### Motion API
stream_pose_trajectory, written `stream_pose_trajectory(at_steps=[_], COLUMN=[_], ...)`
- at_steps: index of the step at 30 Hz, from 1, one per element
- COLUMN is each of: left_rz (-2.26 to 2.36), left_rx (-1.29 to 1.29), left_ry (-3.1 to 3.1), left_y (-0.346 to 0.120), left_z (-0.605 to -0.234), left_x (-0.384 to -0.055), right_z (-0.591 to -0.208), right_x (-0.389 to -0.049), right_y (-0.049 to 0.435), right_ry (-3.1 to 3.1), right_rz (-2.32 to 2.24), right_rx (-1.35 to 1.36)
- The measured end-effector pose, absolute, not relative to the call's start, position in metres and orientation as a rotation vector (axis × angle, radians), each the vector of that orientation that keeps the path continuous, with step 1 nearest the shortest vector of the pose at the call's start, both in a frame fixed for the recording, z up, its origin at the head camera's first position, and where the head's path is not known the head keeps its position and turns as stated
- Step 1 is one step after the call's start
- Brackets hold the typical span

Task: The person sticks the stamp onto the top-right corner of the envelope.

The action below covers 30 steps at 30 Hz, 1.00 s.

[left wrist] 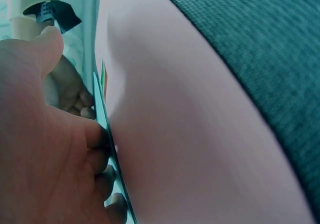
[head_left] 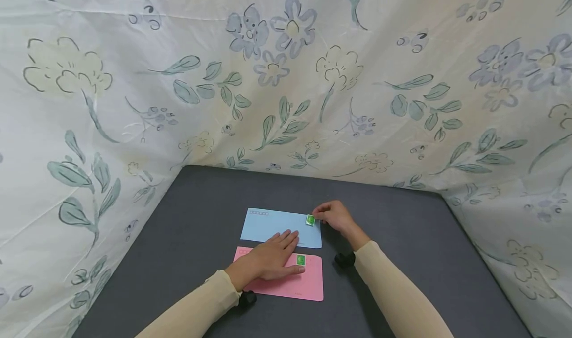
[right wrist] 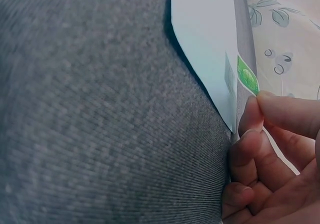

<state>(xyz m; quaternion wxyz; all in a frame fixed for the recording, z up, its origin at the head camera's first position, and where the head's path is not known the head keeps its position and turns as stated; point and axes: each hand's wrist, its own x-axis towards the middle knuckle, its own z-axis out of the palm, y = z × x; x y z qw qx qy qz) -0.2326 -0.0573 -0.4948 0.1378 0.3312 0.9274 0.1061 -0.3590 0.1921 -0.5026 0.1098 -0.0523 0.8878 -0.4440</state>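
A blue envelope [head_left: 272,226] lies above a pink envelope [head_left: 308,283] on the dark table. My left hand [head_left: 272,258] lies with straight fingers across both, its fingertips pressing the lower edge of the blue one and its thumb over the pink one. Between thumb and forefinger, my right hand [head_left: 335,215] pinches a green stamp [right wrist: 247,75] by one corner. In the right wrist view the stamp stands tilted at the blue envelope's corner; whether it touches the paper I cannot tell. Another green stamp [head_left: 301,259] sits on the pink envelope's upper right.
The dark grey table [head_left: 214,194] reaches out around both envelopes. A flower-patterned cloth [head_left: 286,90] hangs behind it and along the sides. Each wrist carries a small black camera, such as the right one [head_left: 344,260].
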Motion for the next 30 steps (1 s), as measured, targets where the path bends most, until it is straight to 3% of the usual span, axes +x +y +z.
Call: stream_pose_trajectory(at_steps=[30], left_rz=[0.298], left_rx=[0.969], left_ry=[2.684], left_y=[-0.059], left_z=[-0.496], left_x=[-0.233], right_z=[-0.5], right_x=[-0.36], right_y=[0.175], right_ry=[2.634], right_rz=[-1.256], right_rx=[-0.169])
